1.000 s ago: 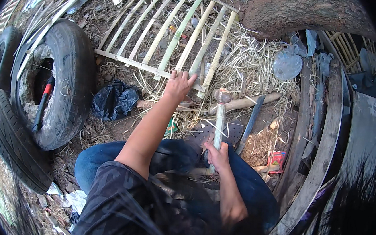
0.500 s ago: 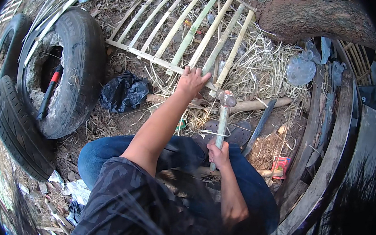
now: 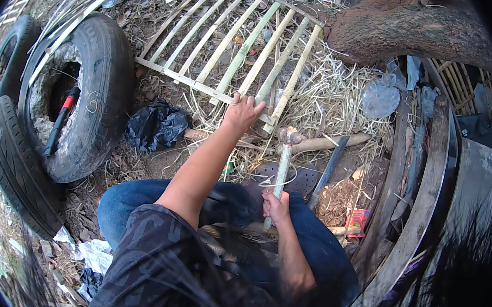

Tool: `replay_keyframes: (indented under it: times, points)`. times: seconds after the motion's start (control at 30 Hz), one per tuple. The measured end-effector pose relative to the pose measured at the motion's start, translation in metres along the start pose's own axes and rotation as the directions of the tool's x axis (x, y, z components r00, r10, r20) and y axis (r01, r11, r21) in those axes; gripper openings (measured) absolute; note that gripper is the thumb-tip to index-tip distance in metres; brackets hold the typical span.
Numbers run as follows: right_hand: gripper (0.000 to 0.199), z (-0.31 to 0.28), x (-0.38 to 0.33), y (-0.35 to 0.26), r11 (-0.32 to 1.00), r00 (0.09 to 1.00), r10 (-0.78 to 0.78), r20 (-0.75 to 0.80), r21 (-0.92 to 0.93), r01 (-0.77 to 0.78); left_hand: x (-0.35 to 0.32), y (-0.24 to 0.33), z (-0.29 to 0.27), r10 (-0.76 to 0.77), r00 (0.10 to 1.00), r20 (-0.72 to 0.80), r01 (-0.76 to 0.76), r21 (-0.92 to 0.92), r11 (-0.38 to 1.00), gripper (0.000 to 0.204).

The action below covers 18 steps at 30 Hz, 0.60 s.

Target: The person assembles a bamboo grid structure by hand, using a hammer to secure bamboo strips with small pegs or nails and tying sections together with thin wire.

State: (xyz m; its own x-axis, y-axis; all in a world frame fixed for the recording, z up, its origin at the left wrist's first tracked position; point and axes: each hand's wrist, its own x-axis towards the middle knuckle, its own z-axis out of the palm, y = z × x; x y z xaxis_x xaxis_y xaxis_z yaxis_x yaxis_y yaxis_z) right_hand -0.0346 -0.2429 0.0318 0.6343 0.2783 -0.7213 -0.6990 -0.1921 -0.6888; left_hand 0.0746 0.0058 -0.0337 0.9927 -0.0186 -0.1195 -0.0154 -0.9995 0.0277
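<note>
Head view: left hand (image 3: 243, 113), fingers apart, rests over the near rail of the slatted panel (image 3: 247, 49), which lies on strawy ground; grip or mere press, cannot tell, underside hidden. Right hand (image 3: 276, 207) is wrapped round the hammer (image 3: 282, 171). Judged risks: stray swing catching left fingers, held close by; panel rocking on loose straw (image 3: 344, 98); foot nudging the dark blade (image 3: 330, 168). Blade's lower end obscured by the knee; dark strands blur the lower edge.

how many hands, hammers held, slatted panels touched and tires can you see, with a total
Hands (left hand, right hand): 2
Held hammer: 1
Touched slatted bamboo panel: 1
Tires: 3
Total: 7
</note>
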Motion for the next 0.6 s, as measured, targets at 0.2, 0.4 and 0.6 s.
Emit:
replay_keyframes:
  times: [0.2, 0.4, 0.6]
  points:
    - [0.012, 0.004, -0.005, -0.002, 0.999, 0.999, -0.012, -0.046, 0.038, 0.014, -0.004, -0.002, -0.013, 0.009, 0.996, 0.094, -0.011, 0.024, 1.000, 0.098]
    - [0.013, 0.003, -0.007, -0.006, 0.998, 0.997, -0.055, -0.048, 0.023, 0.057, -0.017, 0.003, -0.028, -0.025, 0.999, 0.040, 0.027, -0.063, 0.998, 0.103]
    - [0.019, 0.000, -0.009, -0.009, 0.996, 0.996, -0.088, 0.013, 0.031, 0.087, -0.003, -0.007, -0.051, 0.247, 0.967, -0.069, -0.252, -0.074, 0.965, 0.105]
